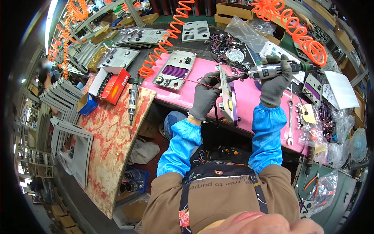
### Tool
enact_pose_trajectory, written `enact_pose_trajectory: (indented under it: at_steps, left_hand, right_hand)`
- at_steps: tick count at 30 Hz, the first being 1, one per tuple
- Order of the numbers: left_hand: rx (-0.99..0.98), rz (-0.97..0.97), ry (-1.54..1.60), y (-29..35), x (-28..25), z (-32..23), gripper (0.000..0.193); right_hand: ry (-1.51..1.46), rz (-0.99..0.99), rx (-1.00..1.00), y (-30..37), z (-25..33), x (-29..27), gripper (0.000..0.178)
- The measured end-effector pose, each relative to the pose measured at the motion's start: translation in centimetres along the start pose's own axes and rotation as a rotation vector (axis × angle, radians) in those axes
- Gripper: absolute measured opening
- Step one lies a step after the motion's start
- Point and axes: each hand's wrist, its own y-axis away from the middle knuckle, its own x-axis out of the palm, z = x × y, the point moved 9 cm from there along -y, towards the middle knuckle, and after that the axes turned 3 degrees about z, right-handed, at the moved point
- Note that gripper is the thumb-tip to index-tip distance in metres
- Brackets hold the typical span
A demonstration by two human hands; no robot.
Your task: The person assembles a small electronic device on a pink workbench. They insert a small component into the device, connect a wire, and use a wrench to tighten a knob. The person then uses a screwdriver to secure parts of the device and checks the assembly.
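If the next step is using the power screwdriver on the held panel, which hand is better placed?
Probably the right hand: it grips the power screwdriver, whose tip points left, at or near the panel; contact is unclear. The left hand is on the panel's opposite side, seemingly steadying it.

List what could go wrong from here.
If the driver in the right hand slips at the panel, it could strike the left hand. The red-and-black wires might snag. The wrench, near the front edge of the pink mat, could get knocked off.
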Motion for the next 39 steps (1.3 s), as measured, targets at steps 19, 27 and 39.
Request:
enact_pose_trajectory:
  at_steps: [19,27,39]
  left_hand:
    - [-0.045,-0.263,-0.235,11.6,0.4,3.1,0.069]
    - [-0.214,-0.222,0.363,3.8,-2.6,3.7,0.037]
    - [-0.654,-0.054,-0.126,-2.0,-2.1,13.6,0.043]
  right_hand:
    - [1.098,-0.019,0.415,-13.5,9.3,-24.3,0.025]
    - [1.199,0.144,0.686,-11.9,5.1,-29.9,0.033]
    - [1.841,0.705,-0.061,-4.5,2.9,-12.0,0.037]
